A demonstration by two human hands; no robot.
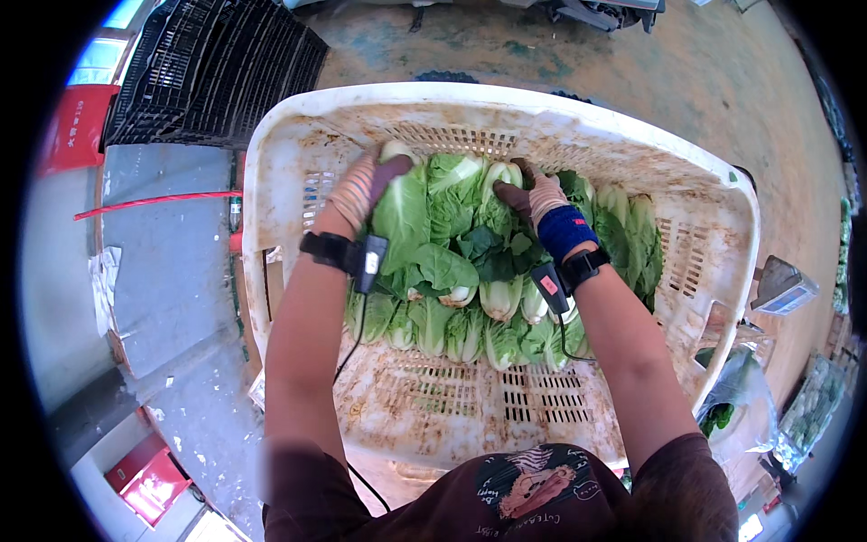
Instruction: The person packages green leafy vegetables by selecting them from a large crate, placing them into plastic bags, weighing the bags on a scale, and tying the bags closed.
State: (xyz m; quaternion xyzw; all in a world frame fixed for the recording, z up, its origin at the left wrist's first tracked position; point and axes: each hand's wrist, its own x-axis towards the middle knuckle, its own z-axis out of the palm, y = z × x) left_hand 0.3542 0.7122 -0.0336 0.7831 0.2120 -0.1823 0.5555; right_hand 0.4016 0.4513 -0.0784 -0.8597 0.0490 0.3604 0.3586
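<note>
A large, stained white plastic crate (501, 101) holds several heads of leafy green cabbage in rows. My left hand (369, 183), in a striped glove with dark fingers, grips a pale green cabbage head (401, 210) at the upper left of the rows. My right hand (532, 193), in a similar glove with a blue wristband, has its thumb and fingers around the white base of another head (500, 183). Between them lies a head with a broad white rib (457, 176). More heads (501, 345) line the near side, with others (626, 237) at the right.
Stacked black plastic crates (223, 68) stand beyond the far left corner. A red rod (156, 203) lies across a grey surface at left. A scale with a display (786, 288) stands right of the crate, near a clear plastic bag (742, 393). Thin cables hang from both wrist devices.
</note>
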